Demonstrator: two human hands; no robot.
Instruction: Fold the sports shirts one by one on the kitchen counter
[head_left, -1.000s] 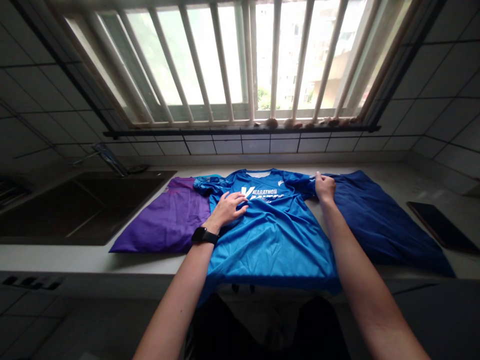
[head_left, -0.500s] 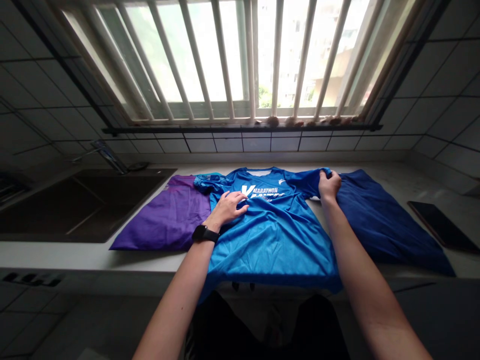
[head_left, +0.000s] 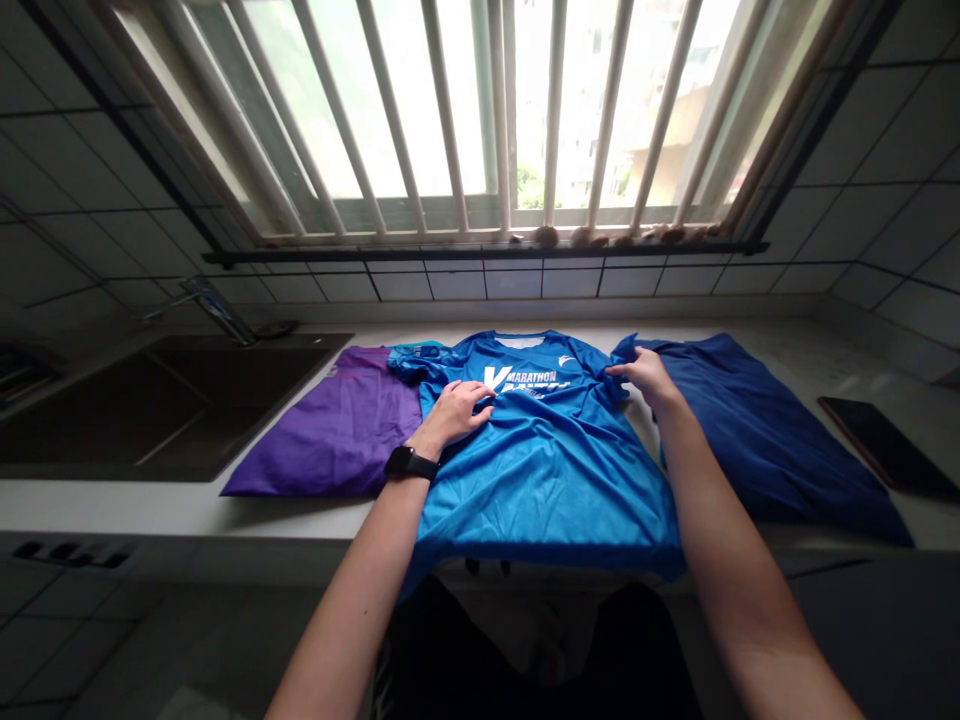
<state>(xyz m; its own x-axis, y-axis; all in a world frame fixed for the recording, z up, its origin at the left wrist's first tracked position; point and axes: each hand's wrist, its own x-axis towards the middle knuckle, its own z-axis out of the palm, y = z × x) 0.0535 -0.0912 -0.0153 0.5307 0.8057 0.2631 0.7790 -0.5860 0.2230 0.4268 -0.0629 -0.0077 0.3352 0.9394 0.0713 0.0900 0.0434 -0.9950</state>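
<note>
A blue T-shirt (head_left: 551, 480) with white MARATHON lettering lies front up, its collar toward the window and its hem hanging over the counter's front edge. On its chest rests my left hand (head_left: 456, 415), fingers spread and flat, a black watch (head_left: 411, 462) on that wrist. My right hand (head_left: 646, 375) pinches the sleeve on the right side, which is bunched and folded inward. Part of the lettering is hidden by folds of cloth. Purple folded cloth (head_left: 337, 430) lies to the left, and dark blue folded cloth (head_left: 765, 440) to the right.
A dark sink (head_left: 75, 420) with a metal faucet (head_left: 217, 310) is set into the counter (head_left: 135, 508) at left. A phone (head_left: 889, 445) lies at far right. Behind stands a barred window (head_left: 487, 120), with several small stones (head_left: 546, 237) along its sill.
My right hand has lifted the sleeve and brought it inward, to the left, so it is now bunched near the shoulder. My left hand has stayed on the chest.
</note>
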